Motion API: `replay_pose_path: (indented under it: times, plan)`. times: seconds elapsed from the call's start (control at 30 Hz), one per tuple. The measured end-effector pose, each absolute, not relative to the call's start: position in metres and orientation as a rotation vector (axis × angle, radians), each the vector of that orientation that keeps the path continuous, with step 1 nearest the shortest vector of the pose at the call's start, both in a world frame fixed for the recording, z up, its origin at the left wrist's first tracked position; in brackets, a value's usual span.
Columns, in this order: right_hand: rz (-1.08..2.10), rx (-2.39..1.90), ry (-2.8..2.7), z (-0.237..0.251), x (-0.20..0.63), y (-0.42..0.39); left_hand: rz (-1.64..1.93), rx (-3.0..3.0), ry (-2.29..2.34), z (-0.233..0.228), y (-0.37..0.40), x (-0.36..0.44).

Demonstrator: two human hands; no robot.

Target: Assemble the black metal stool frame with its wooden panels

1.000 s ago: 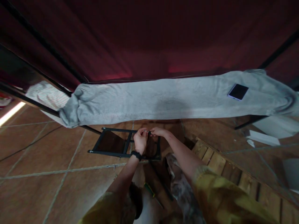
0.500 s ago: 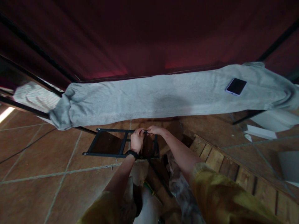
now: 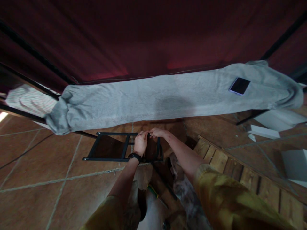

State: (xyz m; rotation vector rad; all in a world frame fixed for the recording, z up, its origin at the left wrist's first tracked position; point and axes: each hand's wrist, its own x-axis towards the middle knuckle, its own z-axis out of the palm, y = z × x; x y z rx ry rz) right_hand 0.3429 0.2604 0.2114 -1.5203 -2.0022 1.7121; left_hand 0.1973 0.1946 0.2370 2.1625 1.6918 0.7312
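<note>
A dark metal frame [image 3: 125, 147] with crossbars lies low over the tiled floor, in front of my legs. My left hand [image 3: 140, 143], with a black band on its wrist, reaches across the frame and its fingers are closed at the far rail. Right beside it, my right hand [image 3: 157, 132] pinches at the same rail, fingertips nearly touching those of the left. Whatever small part sits between the fingertips is too dark and hidden to make out. A screwdriver [image 3: 153, 191] with a green and yellow handle lies nearer to me, between my legs.
A grey blanket [image 3: 134, 103] covers a long ledge beyond the frame, with a phone [image 3: 240, 86] on it. Dark red cloth [image 3: 153, 38] hangs behind. Wooden slats [image 3: 222, 159] stand at the right, near white pieces [image 3: 263, 131]. A cable [image 3: 26, 151] crosses the tiles at left.
The view has shifted slightly, so the blanket and phone sit a little further left. Both hands stay at the far rail, the right one slightly closer to the left.
</note>
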Motion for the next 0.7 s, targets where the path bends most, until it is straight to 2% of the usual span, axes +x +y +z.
replay_pose_path:
  times: [0.43, 0.57, 0.7]
  plan:
    - [1.626, -1.585, -2.04, 0.225, 0.341, 0.258, 0.665, 2.216, 1.683, 0.243, 0.194, 0.194]
    - [1.611, -1.609, -2.05, 0.23, 0.343, 0.258, 0.632, 2.264, 1.547, 0.246, 0.196, 0.197]
    - [1.609, -1.611, -2.06, 0.235, 0.344, 0.257, 0.752, 2.181, 1.561, 0.25, 0.195, 0.197]
